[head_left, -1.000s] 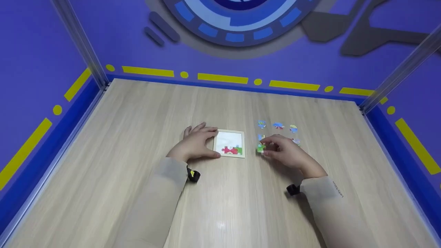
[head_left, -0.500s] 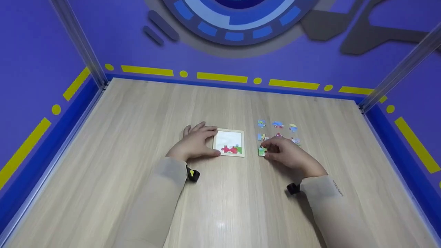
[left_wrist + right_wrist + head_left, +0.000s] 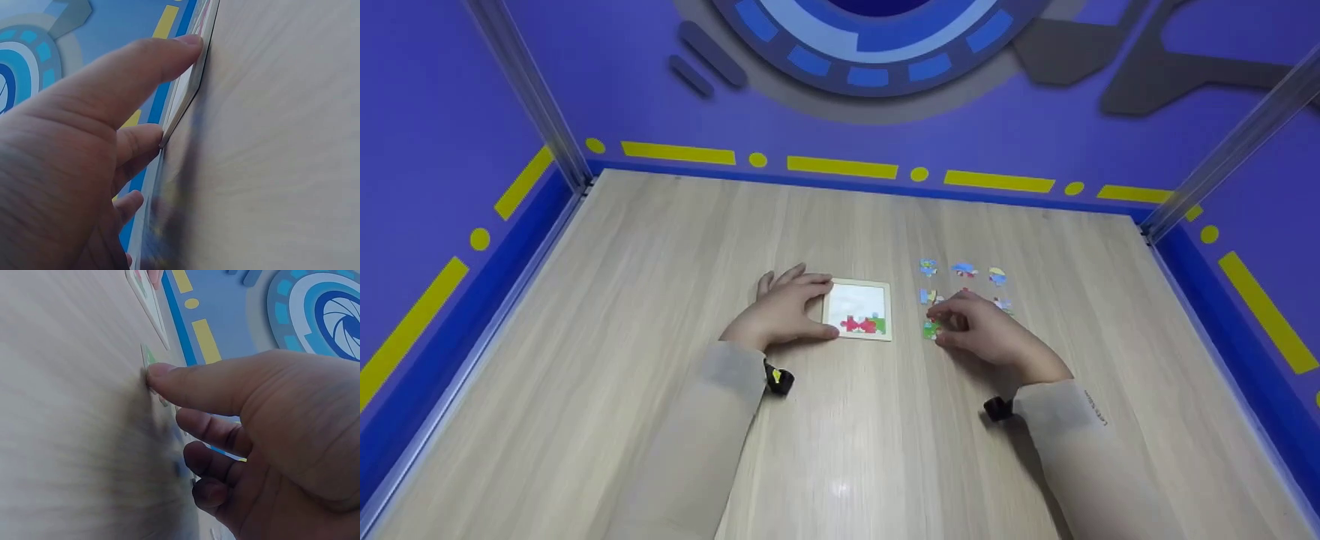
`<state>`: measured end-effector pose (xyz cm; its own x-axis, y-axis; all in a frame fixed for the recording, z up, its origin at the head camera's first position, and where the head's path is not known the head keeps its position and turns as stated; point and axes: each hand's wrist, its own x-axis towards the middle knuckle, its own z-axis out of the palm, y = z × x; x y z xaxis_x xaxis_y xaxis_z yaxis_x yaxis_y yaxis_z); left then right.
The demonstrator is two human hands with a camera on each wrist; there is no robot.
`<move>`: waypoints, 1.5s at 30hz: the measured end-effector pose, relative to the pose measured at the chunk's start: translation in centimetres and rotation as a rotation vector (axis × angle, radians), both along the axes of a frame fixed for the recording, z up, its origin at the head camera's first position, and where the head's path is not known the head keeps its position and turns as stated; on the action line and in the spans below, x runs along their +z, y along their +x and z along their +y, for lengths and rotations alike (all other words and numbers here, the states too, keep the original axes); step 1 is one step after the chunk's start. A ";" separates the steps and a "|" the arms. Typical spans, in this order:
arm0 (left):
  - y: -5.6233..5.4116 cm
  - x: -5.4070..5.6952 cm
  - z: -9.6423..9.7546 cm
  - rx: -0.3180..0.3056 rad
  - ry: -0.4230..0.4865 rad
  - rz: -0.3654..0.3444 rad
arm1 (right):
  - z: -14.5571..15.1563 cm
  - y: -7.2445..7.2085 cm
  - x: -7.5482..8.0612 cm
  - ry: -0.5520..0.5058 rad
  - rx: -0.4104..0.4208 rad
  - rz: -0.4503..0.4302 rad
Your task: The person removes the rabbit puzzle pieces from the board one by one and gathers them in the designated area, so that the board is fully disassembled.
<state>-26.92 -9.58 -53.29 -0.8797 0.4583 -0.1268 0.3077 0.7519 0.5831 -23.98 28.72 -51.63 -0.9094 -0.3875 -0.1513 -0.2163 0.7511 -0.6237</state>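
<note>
A square wooden puzzle tray [image 3: 859, 339] lies on the table with a white inside. Red and green jigsaw pieces [image 3: 862, 324] sit along its near edge. My left hand [image 3: 780, 311] rests at the tray's left side, thumb on the near corner and index finger at the far corner, the others spread. To the right of the tray, my right hand [image 3: 986, 330] pinches a green puzzle piece [image 3: 931, 330] at the table surface with thumb and index finger. The thumb touches this piece's edge in the right wrist view; its other fingers are curled.
Loose puzzle pieces lie beyond the right hand, among them a blue one [image 3: 964, 269] and a yellow-topped one [image 3: 997, 276]. The hand partly covers some of them. Blue panels [image 3: 840, 112] wall the wooden table [image 3: 825, 427] at the back and sides.
Over the last second, the green piece has shifted slightly toward me and to the right, with my right fingers at it. My left hand and the tray stay in place.
</note>
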 end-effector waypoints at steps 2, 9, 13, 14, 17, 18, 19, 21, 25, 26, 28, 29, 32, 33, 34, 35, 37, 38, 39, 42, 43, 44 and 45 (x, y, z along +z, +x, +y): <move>0.0 0.0 0.0 0.001 -0.004 0.001 | -0.3 0.0 0.1 -0.017 -0.013 -0.004; 0.0 0.0 0.2 -0.002 -0.015 0.016 | -1.5 0.1 0.7 -0.091 -0.008 0.027; 0.1 0.0 0.3 -0.006 -0.011 0.002 | -2.6 0.2 1.1 -0.098 -0.010 0.045; 0.1 0.0 0.3 -0.006 -0.009 -0.003 | -2.9 0.3 1.2 -0.096 -0.013 0.048; 0.2 0.1 0.3 -0.006 -0.009 -0.014 | -4.1 0.3 1.7 -0.093 -0.033 0.045; 0.2 0.1 0.3 -0.006 -0.009 -0.015 | -4.6 0.3 1.8 -0.092 -0.039 0.044; 0.2 0.2 0.3 -0.007 -0.008 -0.016 | -5.1 0.3 2.0 -0.090 -0.048 0.038; 0.3 0.2 0.3 -0.006 -0.008 -0.018 | -6.0 0.3 2.4 -0.087 -0.054 0.028; 0.3 0.3 0.2 -0.007 -0.005 -0.022 | -8.0 0.3 3.1 -0.094 -0.044 0.012; 0.3 0.3 0.1 -0.006 -0.002 -0.023 | -8.5 0.3 3.3 -0.103 -0.035 0.015; 0.2 0.2 0.1 -0.007 0.002 -0.020 | -9.3 0.3 3.5 -0.119 -0.020 0.025; 0.2 0.2 0.1 -0.008 0.005 -0.018 | -9.6 0.3 3.5 -0.130 -0.010 0.030; 0.2 0.3 0.1 -0.010 0.009 -0.013 | -10.6 0.2 3.4 -0.162 0.008 0.032; 0.2 0.3 0.1 -0.012 0.008 -0.011 | -10.9 0.2 3.3 -0.171 0.014 0.031; 0.2 0.3 0.1 -0.013 0.009 -0.010 | -11.1 0.2 3.2 -0.183 0.018 0.025; 0.2 0.3 0.1 -0.016 0.008 -0.009 | -11.3 0.2 3.0 -0.193 0.021 0.018; 0.2 0.3 0.2 -0.023 0.006 -0.006 | -11.5 0.2 2.6 -0.204 0.022 0.007; 0.2 0.3 0.2 -0.027 0.005 -0.004 | -11.6 0.3 2.4 -0.207 0.022 0.003; 0.2 0.3 0.3 -0.031 0.004 -0.004 | -11.6 0.4 2.2 -0.206 0.019 -0.002; 0.2 0.4 0.4 -0.033 0.006 -0.004 | -11.7 0.5 1.7 -0.203 0.007 -0.012; 0.2 0.4 0.4 -0.031 0.007 -0.005 | -11.7 0.6 1.6 -0.204 0.005 -0.012; 0.3 0.4 0.4 -0.029 0.006 -0.005 | -11.8 0.6 1.4 -0.205 0.006 -0.007; 0.3 0.4 0.3 -0.026 0.003 -0.006 | -11.8 0.6 1.2 -0.206 0.006 -0.002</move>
<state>-26.63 -9.24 -52.87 -0.8665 0.4818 -0.1307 0.3237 0.7416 0.5875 -23.38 16.89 -50.46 -0.9066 -0.4161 -0.0701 -0.2192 0.6063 -0.7644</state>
